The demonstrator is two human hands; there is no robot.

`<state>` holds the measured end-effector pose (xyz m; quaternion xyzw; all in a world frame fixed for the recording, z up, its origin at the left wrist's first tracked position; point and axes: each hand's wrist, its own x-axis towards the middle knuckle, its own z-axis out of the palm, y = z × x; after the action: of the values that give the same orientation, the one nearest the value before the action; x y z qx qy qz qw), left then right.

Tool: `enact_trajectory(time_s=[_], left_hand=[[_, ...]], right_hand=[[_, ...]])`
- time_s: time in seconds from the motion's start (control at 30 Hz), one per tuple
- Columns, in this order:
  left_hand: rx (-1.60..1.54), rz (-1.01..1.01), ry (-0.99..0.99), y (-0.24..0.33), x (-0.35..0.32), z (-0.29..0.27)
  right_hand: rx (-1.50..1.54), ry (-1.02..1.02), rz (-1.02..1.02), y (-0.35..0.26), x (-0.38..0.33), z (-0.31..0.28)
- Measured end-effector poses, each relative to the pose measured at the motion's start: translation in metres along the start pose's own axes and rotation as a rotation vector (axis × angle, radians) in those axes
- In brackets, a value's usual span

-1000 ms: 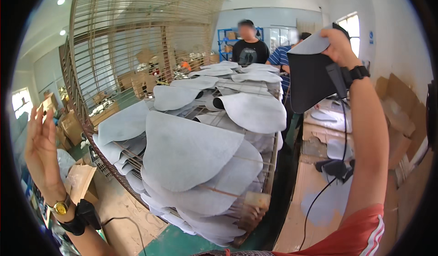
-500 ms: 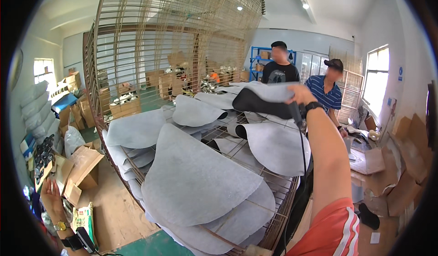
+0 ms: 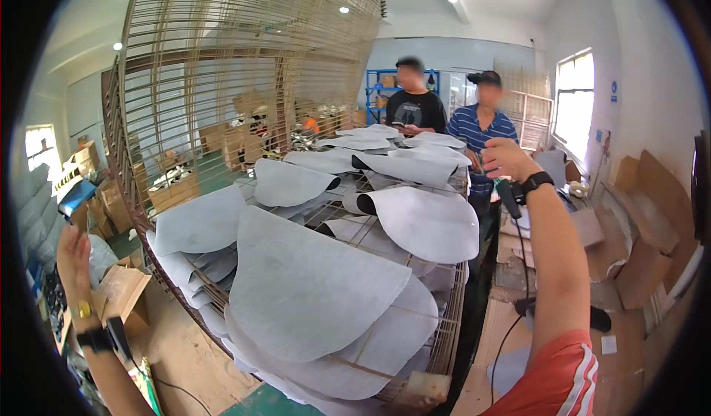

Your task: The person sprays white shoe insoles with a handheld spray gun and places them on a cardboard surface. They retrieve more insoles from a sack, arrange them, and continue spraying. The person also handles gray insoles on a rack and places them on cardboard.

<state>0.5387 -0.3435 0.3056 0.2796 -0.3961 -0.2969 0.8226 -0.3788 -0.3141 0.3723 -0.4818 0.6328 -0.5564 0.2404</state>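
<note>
My right hand [image 3: 509, 160] is raised beyond the rack's right side, its fingers loosely bent and apart, with nothing seen in them. Close by, to its left, a rounded sheet, grey above with a dark underside [image 3: 407, 168], lies on the wire rack [image 3: 449, 334]. More such sheets cover the rack: a large grey one [image 3: 311, 286] in front, a curled one [image 3: 426, 223] at the right and another [image 3: 198, 222] at the left. At the far left my left hand [image 3: 72, 251] is held up with its fingers stretched out, touching no sheet.
Empty wire shelves [image 3: 200, 82] tilt upward behind the sheets. Two people stand at the far end, one in a black shirt [image 3: 415, 112], one in a striped shirt [image 3: 463, 123]. Cardboard [image 3: 652, 231] leans at the right; an opened carton [image 3: 118, 294] stands at the left.
The dark-backed sheet my right hand held now lies on the rack, let go. That hand has moved right of it. My left hand has risen. The view has turned slightly right.
</note>
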Motion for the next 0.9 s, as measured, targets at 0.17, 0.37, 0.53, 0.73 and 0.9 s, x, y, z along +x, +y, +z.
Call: enact_trajectory(time_s=[0.17, 0.37, 0.53, 0.73, 0.9], left_hand=[[0.521, 0.241, -0.117, -0.020, 0.078, 0.145], [0.594, 0.499, -0.263, -0.057, 0.143, 0.222], [1.073, 0.863, 0.001, -0.093, 0.114, 0.255], [0.965, 0.557, 0.063, -0.063, 0.079, 0.261], [0.722, 0.438, -0.030, -0.051, 0.106, 0.248]], right_hand=[[-0.025, 0.105, -0.046, -0.014, -0.096, -0.020], [0.064, 0.163, -0.093, 0.023, -0.206, -0.005], [0.049, 0.433, -0.012, 0.073, -0.293, 0.031], [0.001, 0.486, -0.027, 0.101, -0.370, 0.128], [0.341, 0.467, -0.043, 0.109, -0.410, 0.200]])
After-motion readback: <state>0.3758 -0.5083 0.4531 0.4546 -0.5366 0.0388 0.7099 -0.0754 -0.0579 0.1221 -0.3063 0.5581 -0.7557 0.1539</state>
